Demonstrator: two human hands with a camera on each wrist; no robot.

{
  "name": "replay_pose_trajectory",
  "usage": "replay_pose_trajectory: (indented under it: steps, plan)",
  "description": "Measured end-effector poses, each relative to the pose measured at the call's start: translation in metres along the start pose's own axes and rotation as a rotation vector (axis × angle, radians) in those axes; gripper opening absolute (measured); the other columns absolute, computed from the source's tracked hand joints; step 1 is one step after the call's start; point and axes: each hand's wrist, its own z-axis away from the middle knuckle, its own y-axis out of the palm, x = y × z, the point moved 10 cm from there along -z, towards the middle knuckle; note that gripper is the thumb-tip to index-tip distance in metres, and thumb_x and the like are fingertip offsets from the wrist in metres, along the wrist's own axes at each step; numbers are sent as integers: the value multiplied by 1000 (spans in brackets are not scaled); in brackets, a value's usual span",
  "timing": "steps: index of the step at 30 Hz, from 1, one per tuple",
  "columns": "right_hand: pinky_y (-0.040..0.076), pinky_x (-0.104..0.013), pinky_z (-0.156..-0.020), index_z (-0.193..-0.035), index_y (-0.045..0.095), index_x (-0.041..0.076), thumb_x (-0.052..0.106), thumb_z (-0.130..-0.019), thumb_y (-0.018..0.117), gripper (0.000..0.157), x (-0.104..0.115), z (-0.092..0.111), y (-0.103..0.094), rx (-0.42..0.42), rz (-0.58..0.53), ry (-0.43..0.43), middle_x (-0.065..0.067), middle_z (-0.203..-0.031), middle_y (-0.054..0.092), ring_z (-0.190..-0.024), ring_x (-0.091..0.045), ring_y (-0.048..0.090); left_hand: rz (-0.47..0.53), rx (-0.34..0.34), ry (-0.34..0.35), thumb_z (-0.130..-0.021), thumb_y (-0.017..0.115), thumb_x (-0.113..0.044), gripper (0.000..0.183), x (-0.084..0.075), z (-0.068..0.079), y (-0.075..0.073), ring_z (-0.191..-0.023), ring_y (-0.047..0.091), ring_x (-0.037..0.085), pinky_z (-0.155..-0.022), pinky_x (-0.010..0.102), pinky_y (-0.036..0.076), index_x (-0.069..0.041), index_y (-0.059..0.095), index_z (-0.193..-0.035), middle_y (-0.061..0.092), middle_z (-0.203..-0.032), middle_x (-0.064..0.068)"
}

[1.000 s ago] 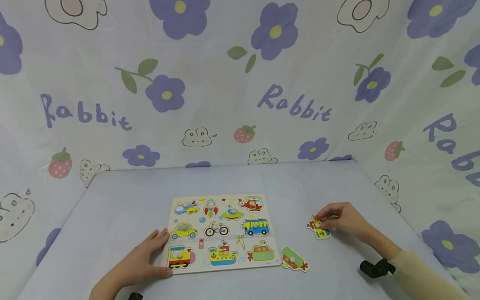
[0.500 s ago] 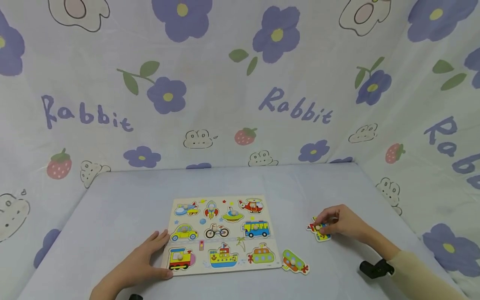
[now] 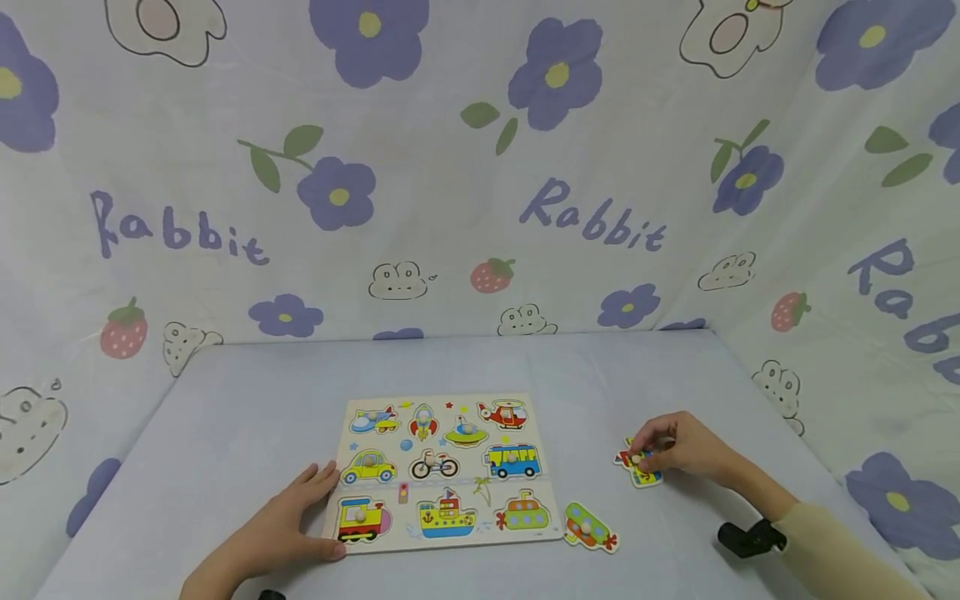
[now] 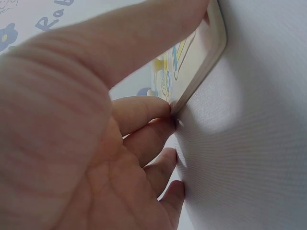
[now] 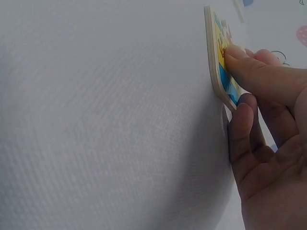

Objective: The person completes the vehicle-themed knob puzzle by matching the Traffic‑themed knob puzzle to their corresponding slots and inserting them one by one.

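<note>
The wooden puzzle board lies flat on the table. My left hand rests against its left side, thumb at the near corner and fingers fairly straight; the left wrist view has the fingertips along the board's edge. To the right of the board, my right hand pinches a ship puzzle piece between thumb and fingers around its knob. In the right wrist view the ship piece sits close over the cloth, partly covered by the thumb. A green submarine puzzle piece with a knob lies by the board's near right corner.
On the board, knobs show on several vehicle pieces, such as the train and bus. The ship picture and submarine picture there show no knobs. A white cloth with purple flowers hangs behind the table.
The head view has tilted up slightly. Both hands, the board and the loose pieces keep their places on the table.
</note>
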Motion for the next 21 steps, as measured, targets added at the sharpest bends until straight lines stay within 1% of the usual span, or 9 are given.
replay_pose_trajectory:
  steps: [9,14,16,21]
  plan:
    - [52,-29,-70,-92,75,9,11,-75,85,20,1,-2,0,4,-17,3,-6,-92,72,-82,-21,62,0,-1,8,-62,88,-51,108,0,1,-1,-145,14,41,-108,66,20,-4,42,-149,31,-157,12]
    - [50,-28,-63,-91,75,8,11,-73,86,21,3,-3,0,-10,-36,20,-8,-89,71,-74,-18,58,-6,0,5,-62,88,-51,109,1,1,0,-145,14,41,-108,67,20,-4,42,-149,32,-157,12]
    - [49,-27,-61,-91,75,7,11,-73,87,22,5,-3,0,-16,-43,24,-8,-88,70,-72,-18,56,-8,-2,2,-62,88,-51,109,2,0,0,-145,14,41,-108,67,20,-5,42,-149,32,-157,11]
    - [48,-27,-60,-91,74,6,11,-74,86,22,13,-4,5,-18,-55,31,-10,-89,69,-73,-19,55,-9,0,1,-62,89,-51,109,2,-1,0,-145,15,41,-108,67,20,-5,42,-149,32,-157,12]
